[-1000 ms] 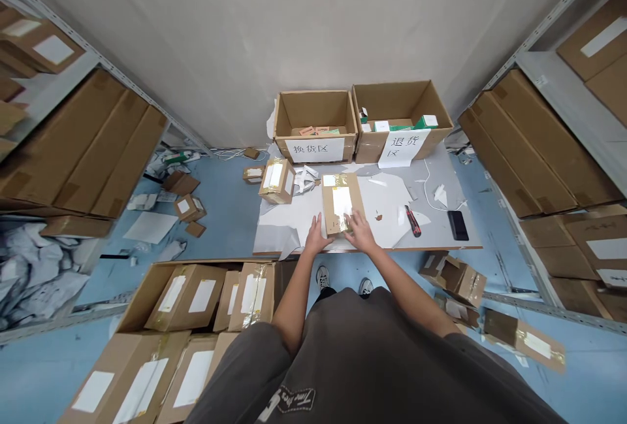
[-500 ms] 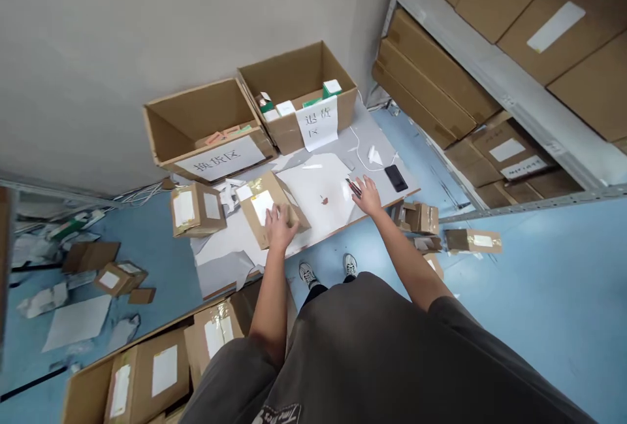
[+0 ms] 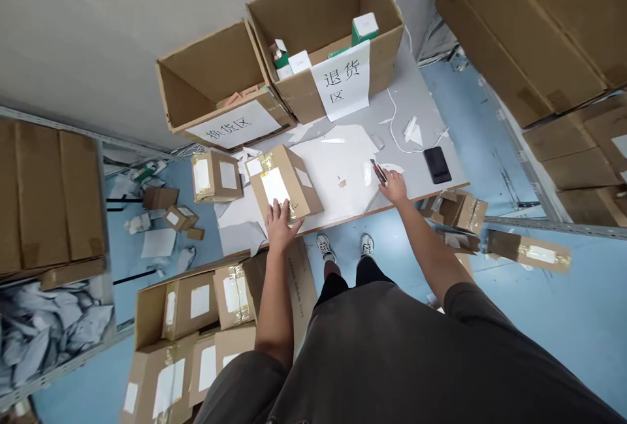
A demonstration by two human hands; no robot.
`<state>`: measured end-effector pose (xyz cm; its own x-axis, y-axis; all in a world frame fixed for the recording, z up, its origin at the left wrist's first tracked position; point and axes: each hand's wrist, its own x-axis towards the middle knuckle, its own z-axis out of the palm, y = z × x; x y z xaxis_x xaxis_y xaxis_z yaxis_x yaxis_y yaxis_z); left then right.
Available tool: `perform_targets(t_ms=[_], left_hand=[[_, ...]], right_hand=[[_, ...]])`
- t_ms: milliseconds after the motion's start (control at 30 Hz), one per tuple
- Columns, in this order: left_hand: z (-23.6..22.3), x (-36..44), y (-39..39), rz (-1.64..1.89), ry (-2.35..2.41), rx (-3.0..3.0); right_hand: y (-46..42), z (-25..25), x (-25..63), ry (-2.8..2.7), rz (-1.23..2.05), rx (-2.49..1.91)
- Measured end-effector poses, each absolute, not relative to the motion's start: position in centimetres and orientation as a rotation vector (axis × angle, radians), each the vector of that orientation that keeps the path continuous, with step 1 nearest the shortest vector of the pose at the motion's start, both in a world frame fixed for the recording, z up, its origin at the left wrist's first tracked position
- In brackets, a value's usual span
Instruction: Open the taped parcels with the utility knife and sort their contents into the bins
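- Left hand [image 3: 280, 220] is laid flat, fingers spread, on the near end of the parcel [image 3: 284, 182]; it is pressed down on top, nothing is gripped.
- Right hand [image 3: 394, 186] is closed loosely around the cutter [image 3: 379, 172], at the worktop's [image 3: 416, 104] near edge, well right of the parcel.
- Parcel: brown cardboard, oblong, taped with shiny clear tape, white label on top. It lies on the worktop with its long axis running from the left hand away and slightly left.
- Parcel is touched only by the left hand; the cutter hand is held apart from it, with white paper sheets between the two.
- Cutter: slim, dark with red, its tip pointed away and left toward the parcel side.
- Black phone [image 3: 437, 164] and white cable [image 3: 399, 130] lie right of the cutter.
- Two open cartons [image 3: 313, 91] with paper signs stand at the far side.
- A smaller taped box [image 3: 215, 177] sits left of the parcel.
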<state>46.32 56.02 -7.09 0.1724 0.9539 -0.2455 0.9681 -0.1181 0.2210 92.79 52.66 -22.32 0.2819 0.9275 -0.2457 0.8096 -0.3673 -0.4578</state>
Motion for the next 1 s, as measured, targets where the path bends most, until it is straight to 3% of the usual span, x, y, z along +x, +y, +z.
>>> perform_targets(t_ms=[233,400,567,733,900,1000], left_hand=[[-7.4,46.1,55.8,-0.047,1.838,2.121],[-7.2,45.9,56.0,-0.042,1.801,2.095],[-6.5,44.7,56.6,0.030,1.721,2.069],[-6.6,41.6,59.5,0.181,1.622,2.029],[-6.1,39.4,67.7,0.283,1.637,1.945],[-5.2,38.8,73.3,0.144,1.614,1.965]], right_hand=[[53.9,-26.0,92.9,-1.488,0.766,-2.385],[55.0,-25.5,92.8,-1.242,0.826,-2.430],[56.0,-20.6,90.9,-0.942,0.918,-2.246],[56.9,-13.6,84.4,-0.641,1.180,-1.785],[56.9,-7.7,75.5,-0.576,1.274,-1.452],[56.7,-5.2,71.1,-0.558,1.322,-1.371]])
